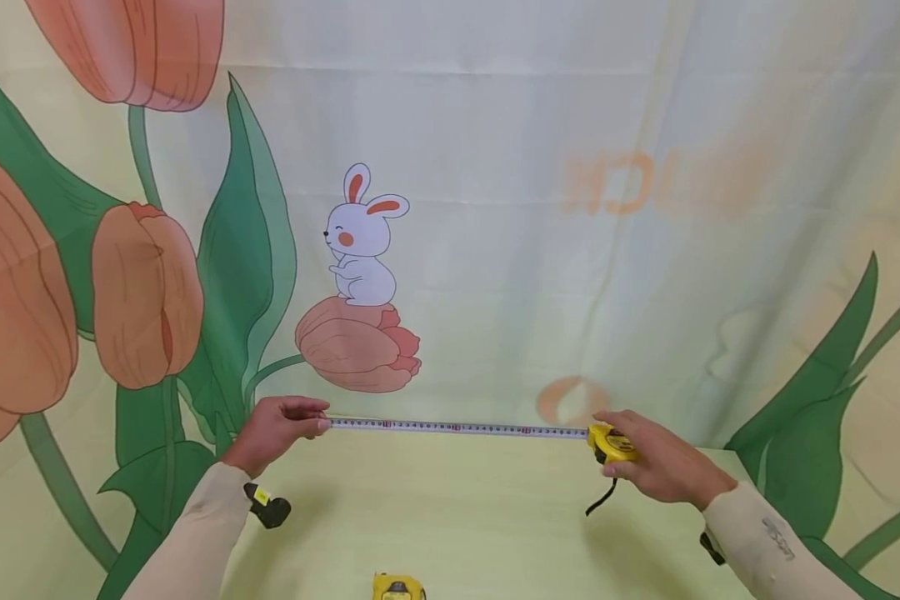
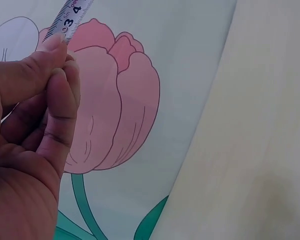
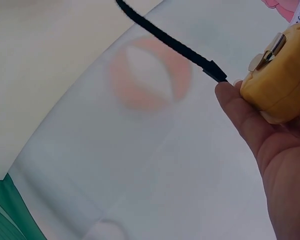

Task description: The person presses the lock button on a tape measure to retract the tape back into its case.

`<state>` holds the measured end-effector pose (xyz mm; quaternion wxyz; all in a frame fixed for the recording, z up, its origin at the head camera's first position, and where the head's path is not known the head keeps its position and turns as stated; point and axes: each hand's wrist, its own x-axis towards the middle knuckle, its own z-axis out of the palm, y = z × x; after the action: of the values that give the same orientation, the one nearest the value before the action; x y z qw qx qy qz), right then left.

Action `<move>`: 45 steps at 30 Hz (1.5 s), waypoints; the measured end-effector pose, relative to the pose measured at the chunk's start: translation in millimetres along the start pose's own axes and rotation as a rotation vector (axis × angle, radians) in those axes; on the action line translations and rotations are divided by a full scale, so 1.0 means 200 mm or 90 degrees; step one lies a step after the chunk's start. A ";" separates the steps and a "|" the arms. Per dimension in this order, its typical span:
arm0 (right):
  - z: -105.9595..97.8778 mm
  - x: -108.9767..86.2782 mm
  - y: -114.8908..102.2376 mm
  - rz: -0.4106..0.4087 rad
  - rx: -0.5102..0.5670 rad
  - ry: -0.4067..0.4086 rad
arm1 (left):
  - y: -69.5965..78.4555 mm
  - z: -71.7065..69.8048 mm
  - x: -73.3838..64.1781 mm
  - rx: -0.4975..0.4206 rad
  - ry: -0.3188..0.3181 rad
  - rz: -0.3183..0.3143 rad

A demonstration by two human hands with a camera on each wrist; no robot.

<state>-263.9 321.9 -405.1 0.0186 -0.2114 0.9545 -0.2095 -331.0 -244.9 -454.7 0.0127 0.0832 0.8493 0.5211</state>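
A yellow tape measure is in my right hand, its fingers and thumb around the case. From it the white blade runs level to the left, stretched straight above the table. My left hand pinches the blade's free end between thumb and fingers; the left wrist view shows the printed numbers on the blade just past the thumb. A black wrist strap hangs from the case in the right wrist view. The blade's end tip is hidden by the left fingers.
A second yellow tape measure lies at the near edge of the head view, partly cut off. Behind the pale table hangs a curtain printed with tulips and a white rabbit. Dark wrist cameras sit on both sleeves.
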 end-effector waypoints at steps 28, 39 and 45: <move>-0.03 0.01 -0.01 -0.019 0.012 0.002 | 0.03 -0.04 -0.02 0.001 -0.017 0.027; -0.03 0.01 -0.02 -0.011 0.015 -0.002 | 0.04 -0.02 -0.03 0.003 -0.027 0.008; -0.02 0.02 -0.02 -0.018 0.008 -0.002 | 0.04 0.00 -0.02 -0.004 -0.027 0.009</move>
<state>-266.7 318.7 -399.3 0.0185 -0.2255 0.9500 -0.2151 -325.4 -242.9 -448.0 0.0273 0.1002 0.8468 0.5217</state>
